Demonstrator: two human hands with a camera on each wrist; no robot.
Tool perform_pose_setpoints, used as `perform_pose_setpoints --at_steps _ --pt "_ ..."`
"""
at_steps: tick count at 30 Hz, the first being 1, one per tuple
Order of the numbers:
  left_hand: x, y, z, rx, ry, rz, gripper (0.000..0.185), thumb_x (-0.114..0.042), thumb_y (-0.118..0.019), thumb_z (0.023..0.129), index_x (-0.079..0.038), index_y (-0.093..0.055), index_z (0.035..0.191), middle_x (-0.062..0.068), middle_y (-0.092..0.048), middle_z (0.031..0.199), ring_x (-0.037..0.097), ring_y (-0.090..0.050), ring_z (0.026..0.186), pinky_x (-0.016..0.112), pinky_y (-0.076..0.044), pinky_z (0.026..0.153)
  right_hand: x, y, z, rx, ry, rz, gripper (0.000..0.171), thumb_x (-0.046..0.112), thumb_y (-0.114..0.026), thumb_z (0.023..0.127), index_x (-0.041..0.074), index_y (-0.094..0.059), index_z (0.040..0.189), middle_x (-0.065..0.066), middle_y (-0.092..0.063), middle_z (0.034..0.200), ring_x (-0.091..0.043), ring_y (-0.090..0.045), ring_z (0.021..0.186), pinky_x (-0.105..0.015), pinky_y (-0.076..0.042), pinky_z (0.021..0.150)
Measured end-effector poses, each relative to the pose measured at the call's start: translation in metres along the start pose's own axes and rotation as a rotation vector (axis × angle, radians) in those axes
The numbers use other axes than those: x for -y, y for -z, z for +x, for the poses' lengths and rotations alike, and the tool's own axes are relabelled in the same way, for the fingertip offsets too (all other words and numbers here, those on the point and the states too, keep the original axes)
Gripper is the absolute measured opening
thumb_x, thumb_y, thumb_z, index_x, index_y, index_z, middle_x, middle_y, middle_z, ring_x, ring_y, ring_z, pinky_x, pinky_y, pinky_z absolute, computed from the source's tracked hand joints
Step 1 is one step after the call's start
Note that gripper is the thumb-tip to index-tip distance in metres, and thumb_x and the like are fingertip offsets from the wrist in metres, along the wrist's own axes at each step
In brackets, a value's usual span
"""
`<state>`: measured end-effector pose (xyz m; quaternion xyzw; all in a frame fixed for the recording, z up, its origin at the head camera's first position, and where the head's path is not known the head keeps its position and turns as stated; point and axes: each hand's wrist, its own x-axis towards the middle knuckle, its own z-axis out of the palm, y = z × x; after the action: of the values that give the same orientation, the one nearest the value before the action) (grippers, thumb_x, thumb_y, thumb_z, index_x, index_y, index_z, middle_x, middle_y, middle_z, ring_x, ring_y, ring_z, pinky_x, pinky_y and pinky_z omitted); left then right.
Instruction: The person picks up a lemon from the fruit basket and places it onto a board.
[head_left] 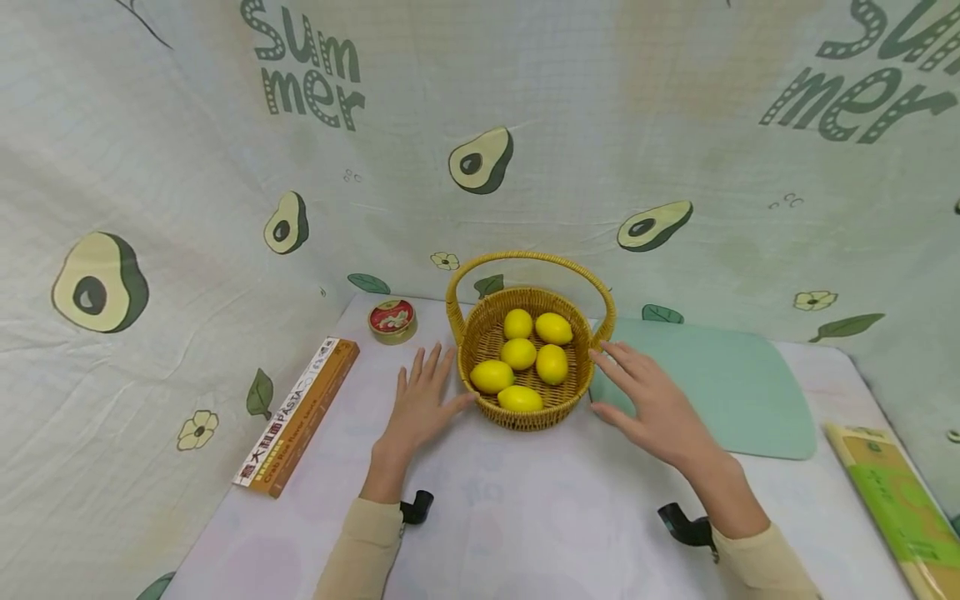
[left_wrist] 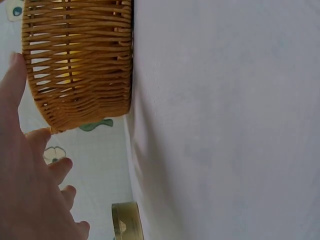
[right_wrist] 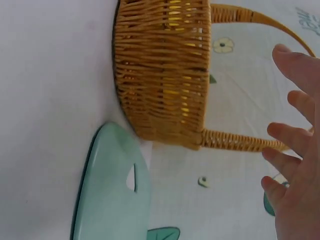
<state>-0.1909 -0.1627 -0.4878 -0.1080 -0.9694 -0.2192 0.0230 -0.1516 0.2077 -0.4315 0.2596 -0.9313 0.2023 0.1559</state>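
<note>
A yellow-brown wicker basket [head_left: 525, 421] with a tall arched handle stands on the table near the back wall. Inside it lie several yellow lemons [head_left: 518, 354]. My left hand [head_left: 423, 404] is at the basket's left side, fingers spread, its thumb [left_wrist: 14, 80] right at the rim. On the other side my right hand [head_left: 652, 404] is held with fingers extended; its fingertips overlap the handle's base in the head view. In the right wrist view, that hand [right_wrist: 302, 145] shows beside the handle [right_wrist: 240, 140] with nothing in its fingers.
A pale green cutting board [head_left: 720, 383] lies right of the basket, close to it. A round red-topped tin [head_left: 392, 322] and a pasta box [head_left: 300, 417] are at the left. A yellow-green packet [head_left: 900, 508] lies along the right edge. Patterned cloth walls [head_left: 555, 125] stand behind.
</note>
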Motion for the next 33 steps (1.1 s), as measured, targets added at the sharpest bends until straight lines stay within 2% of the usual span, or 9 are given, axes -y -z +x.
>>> perform_pose_setpoints --at_steps 5,9,13,21,27,33 --pt "-0.004 -0.002 0.000 -0.004 -0.015 -0.013 0.097 -0.081 -0.043 0.087 -0.027 -0.013 0.161 0.004 -0.010 0.169 0.032 -0.002 0.157 0.066 -0.006 0.121 0.009 -0.004 0.013 0.034 0.046 0.014 0.074 0.037 -0.075 0.088 0.023 -0.042 0.152 -0.006 -0.042 0.157 -0.033 -0.038 0.144 -0.057 -0.036 0.112" --pt "-0.005 -0.004 0.001 -0.010 -0.023 -0.006 0.097 -0.082 -0.042 0.086 -0.030 -0.011 0.161 0.003 -0.011 0.169 0.032 -0.005 0.157 0.065 -0.009 0.121 0.015 -0.007 0.023 0.073 0.064 0.023 0.072 0.042 -0.072 0.090 0.024 -0.041 0.153 -0.006 -0.043 0.156 -0.032 -0.038 0.145 -0.057 -0.036 0.113" --pt "-0.007 -0.006 0.002 0.000 -0.014 -0.022 0.099 -0.084 -0.042 0.085 -0.031 -0.007 0.161 0.002 -0.010 0.169 0.029 -0.002 0.157 0.064 -0.008 0.122 0.022 -0.011 0.031 0.113 0.060 0.036 0.069 0.044 -0.070 0.091 0.025 -0.042 0.152 -0.009 -0.044 0.155 -0.032 -0.041 0.143 -0.059 -0.037 0.112" --pt "-0.010 -0.010 0.003 0.008 -0.008 -0.084 0.106 -0.082 -0.049 0.083 -0.023 -0.009 0.162 0.004 -0.012 0.169 0.030 -0.003 0.157 0.063 -0.008 0.123 0.032 -0.021 0.046 0.212 0.024 0.088 0.065 0.046 -0.066 0.093 0.025 -0.045 0.151 -0.007 -0.048 0.153 -0.032 -0.048 0.138 -0.055 -0.044 0.107" --pt "-0.012 -0.011 0.003 0.051 0.025 -0.176 0.110 -0.081 -0.054 0.081 -0.024 -0.004 0.162 0.001 -0.010 0.169 0.026 -0.004 0.157 0.057 -0.009 0.125 0.036 -0.027 0.056 0.296 0.008 0.155 0.061 0.047 -0.061 0.096 0.022 -0.047 0.150 -0.010 -0.052 0.149 -0.033 -0.051 0.135 -0.056 -0.044 0.107" --pt "-0.015 -0.013 0.000 0.105 0.100 -0.341 0.112 -0.078 -0.062 0.078 -0.037 0.002 0.160 0.001 -0.007 0.169 0.025 -0.006 0.157 0.062 -0.019 0.121 0.034 -0.034 0.068 0.363 -0.037 0.270 0.055 0.042 -0.061 0.098 0.019 -0.051 0.147 -0.007 -0.057 0.144 -0.029 -0.056 0.130 -0.053 -0.046 0.105"
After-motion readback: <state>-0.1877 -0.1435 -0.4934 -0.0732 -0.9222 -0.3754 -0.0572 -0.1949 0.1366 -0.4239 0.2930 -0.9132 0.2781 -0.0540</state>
